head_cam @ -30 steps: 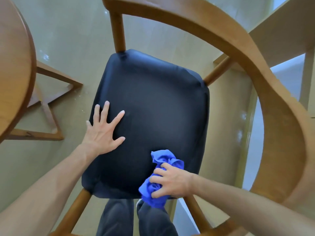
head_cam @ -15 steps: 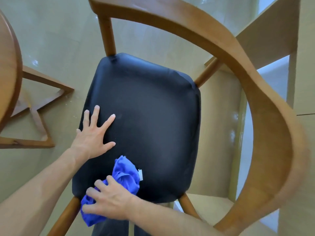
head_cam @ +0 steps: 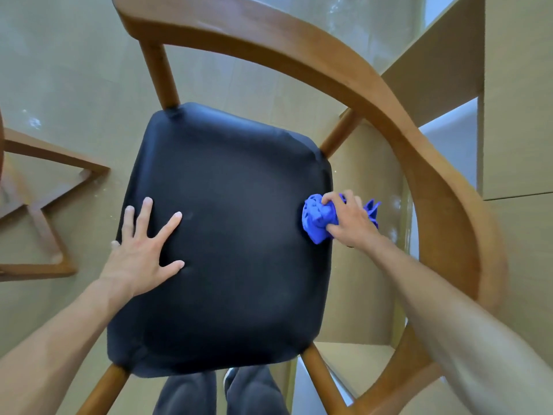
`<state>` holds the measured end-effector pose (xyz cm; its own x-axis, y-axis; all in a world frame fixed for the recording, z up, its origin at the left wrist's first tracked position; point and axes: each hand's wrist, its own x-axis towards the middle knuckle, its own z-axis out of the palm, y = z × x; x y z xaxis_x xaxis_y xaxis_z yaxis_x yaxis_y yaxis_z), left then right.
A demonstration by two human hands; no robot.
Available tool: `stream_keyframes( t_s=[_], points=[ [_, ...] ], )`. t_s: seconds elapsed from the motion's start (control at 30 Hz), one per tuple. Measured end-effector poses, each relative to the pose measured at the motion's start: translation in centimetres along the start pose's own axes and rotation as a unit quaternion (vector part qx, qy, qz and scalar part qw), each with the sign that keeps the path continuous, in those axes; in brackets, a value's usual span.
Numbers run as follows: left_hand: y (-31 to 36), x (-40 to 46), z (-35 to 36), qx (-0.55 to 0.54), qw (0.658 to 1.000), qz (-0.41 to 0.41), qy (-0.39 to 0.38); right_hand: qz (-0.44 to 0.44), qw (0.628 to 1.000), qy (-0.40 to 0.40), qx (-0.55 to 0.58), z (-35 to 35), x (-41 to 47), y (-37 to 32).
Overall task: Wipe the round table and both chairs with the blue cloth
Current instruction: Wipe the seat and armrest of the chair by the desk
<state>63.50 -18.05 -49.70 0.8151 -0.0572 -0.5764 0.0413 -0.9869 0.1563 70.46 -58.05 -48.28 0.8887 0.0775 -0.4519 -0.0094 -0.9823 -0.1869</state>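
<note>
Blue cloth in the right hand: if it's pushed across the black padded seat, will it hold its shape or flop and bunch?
The crumpled blue cloth looks soft and floppy: it is wadded in the right hand, a loose end trailing behind. It probably weighs little. On the smooth black padded seat it will likely slide easily, bunching more.

chair backrest point(head_cam: 389, 94) cropped, table base point(head_cam: 45, 211) cut off
</note>
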Motion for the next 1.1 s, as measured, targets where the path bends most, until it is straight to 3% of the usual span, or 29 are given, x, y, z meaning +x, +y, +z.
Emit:
stream_keyframes(
  t_s=[0.07, 0.13, 0.17, 0.3, 0.4, 0.5, 0.57, 0.67, 0.77, 0.87, 0.93, 1.0, 1.1],
  points=[
    [0.0, 0.1, -0.2, -0.008, 1.000, -0.003, -0.006, 0.153, 0.972, 0.064, 0.164, 1.6, -0.7, -1.4],
    [0.2, 0.1, -0.2, -0.017, 1.000, -0.005, -0.014, 0.290, 0.895, 0.128, 0.314, 3.3, -3.6, -2.3],
    [0.2, 0.1, -0.2, -0.017, 1.000, -0.006, -0.016, 0.332, 0.872, 0.130, 0.335, 4.4, -5.4, -2.6],
    [0.5, 0.0, -0.8, -0.013, 0.999, -0.007, -0.046, 0.402, 0.871, 0.020, 0.281, 7.4, -11.9, -6.1],
    [0.9, -0.3, -1.5, -0.024, 0.997, -0.005, -0.076, 0.425, 0.870, -0.089, 0.233, 8.6, -15.5, -12.9],
    [0.3, -0.4, -1.9, -0.083, 0.993, 0.003, -0.080, 0.346, 0.871, -0.167, 0.307, 9.0, -17.3, -21.7],
    [-0.8, -0.2, -2.5, -0.203, 0.978, 0.003, -0.045, 0.248, 0.892, -0.172, 0.336, 8.5, -16.4, -26.9],
    [-3.2, 0.0, -4.2, -0.347, 0.937, -0.047, 0.018, 0.162, 0.925, -0.060, 0.337, 6.2, -9.3, -30.5],
    [-5.1, -0.6, -4.8, -0.362, 0.930, -0.059, 0.027, 0.123, 0.964, 0.058, 0.228, 2.5, 1.3, -28.8],
    [-5.9, -1.0, -4.2, -0.370, 0.928, -0.048, 0.024, 0.090, 0.986, 0.087, 0.108, 1.3, 6.1, -27.5],
    [-6.2, -1.0, -3.7, -0.372, 0.927, -0.049, 0.026, 0.031, 0.992, 0.105, 0.066, 4.0, 3.3, -28.7],
    [-6.6, -1.0, -3.5, -0.369, 0.927, -0.059, 0.031, -0.084, 0.991, 0.100, 0.026, 8.6, -3.7, -30.0],
    [-6.9, -1.5, -3.4, -0.355, 0.932, -0.076, 0.020, -0.296, 0.954, -0.018, -0.034, 14.2, -15.0, -29.7]
  ],
)
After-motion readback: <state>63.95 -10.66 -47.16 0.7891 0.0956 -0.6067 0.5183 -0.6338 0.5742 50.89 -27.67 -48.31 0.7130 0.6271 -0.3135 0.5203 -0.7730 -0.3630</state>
